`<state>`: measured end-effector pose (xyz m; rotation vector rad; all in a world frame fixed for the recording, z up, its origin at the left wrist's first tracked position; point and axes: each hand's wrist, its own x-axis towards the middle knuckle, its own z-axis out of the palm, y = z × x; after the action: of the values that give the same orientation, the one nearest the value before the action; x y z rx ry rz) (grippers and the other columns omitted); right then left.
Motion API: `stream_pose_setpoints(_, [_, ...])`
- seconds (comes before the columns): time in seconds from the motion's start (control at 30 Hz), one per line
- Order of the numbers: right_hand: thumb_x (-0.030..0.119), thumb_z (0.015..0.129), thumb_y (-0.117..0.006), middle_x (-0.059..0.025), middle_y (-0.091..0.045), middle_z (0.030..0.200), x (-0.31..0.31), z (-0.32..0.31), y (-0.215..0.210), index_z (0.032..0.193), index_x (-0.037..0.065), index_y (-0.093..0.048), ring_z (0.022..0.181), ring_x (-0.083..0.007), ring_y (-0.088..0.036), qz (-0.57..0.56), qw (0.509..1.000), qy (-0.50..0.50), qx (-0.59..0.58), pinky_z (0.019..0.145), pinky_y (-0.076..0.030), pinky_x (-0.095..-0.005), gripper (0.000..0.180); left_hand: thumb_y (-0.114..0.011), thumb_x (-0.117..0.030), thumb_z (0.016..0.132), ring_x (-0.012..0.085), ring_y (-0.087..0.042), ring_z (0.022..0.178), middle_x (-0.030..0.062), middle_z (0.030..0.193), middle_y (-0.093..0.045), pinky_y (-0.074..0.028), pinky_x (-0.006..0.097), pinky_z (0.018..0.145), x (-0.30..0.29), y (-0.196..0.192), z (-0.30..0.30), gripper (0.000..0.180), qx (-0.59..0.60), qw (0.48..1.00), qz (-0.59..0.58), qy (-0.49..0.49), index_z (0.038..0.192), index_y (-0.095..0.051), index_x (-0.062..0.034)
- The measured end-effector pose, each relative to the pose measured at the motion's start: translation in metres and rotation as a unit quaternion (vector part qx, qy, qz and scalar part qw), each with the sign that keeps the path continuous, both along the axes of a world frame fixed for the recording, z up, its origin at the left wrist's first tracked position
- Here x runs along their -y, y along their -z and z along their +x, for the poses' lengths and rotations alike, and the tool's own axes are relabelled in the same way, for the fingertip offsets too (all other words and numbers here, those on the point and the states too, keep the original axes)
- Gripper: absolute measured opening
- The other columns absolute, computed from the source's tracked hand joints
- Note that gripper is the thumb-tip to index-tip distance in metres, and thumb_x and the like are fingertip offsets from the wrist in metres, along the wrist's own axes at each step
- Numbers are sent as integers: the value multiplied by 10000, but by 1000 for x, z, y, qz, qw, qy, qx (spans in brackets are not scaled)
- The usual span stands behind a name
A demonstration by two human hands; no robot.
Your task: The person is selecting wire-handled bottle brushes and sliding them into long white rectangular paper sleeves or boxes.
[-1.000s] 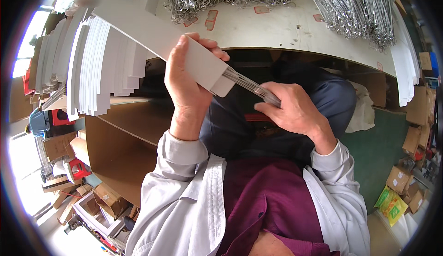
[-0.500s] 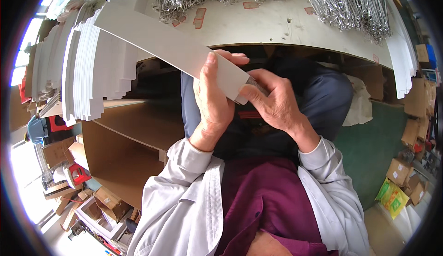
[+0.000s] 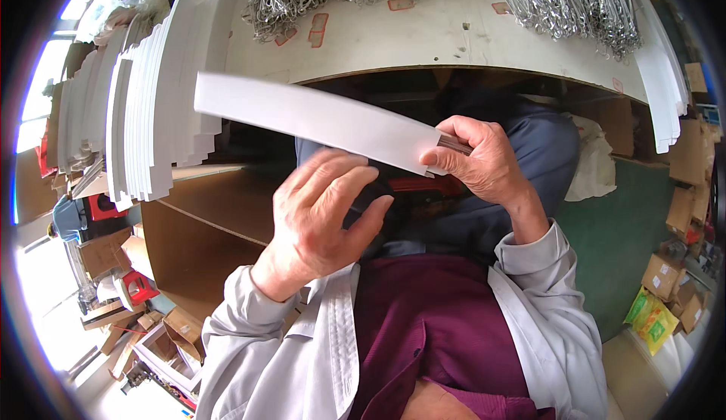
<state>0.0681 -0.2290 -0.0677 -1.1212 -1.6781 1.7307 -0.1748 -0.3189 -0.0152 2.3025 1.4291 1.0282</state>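
A long, narrow white carton slants across my lap, its far end pointing left toward the table. My right hand is closed around the carton's right end, thumb on the near side. Thin dark metal pieces show at that end, partly covered by my fingers; how many there are I cannot make out. Just below the carton is my left hand, fingers and thumb apart and slightly blurred, holding nothing.
Bundles of looped metal wire rods lie on the white table, with another bundle at the right. Flat white cartons are stacked at the left. Below stands an open cardboard box. White strips hang over the right edge.
My left hand has let go of the carton and moved down and left. The carton has swung flatter and shifted right in my right hand, which has also moved right.
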Motion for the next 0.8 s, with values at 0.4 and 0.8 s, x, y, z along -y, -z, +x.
stream_pose_setpoints(0.4, [268, 914, -838, -72, -753, 875, 12, -8, 12, 1036, -25, -713, 793, -98, -687, 117, 993, 12, -24, 690, -555, -298, 342, -847, -111, 656, 346, -714, 833, 140, 924, -676, -575, 455, 706, -21, 27, 13, 651, -209, 963, -164, 35, 1248, -592, -21])
stream_pose_setpoints(0.8, [179, 1048, -629, -223, -733, 1141, 32, -41, 33, 1178, -53, -689, 1049, -378, -718, 297, 947, 120, -25, 915, -580, -418, 273, -876, -275, 768, 389, -737, 853, 191, 926, -725, -603, 472, 742, -8, 49, 29, 562, -126, 958, -242, -87, 1186, -607, -12])
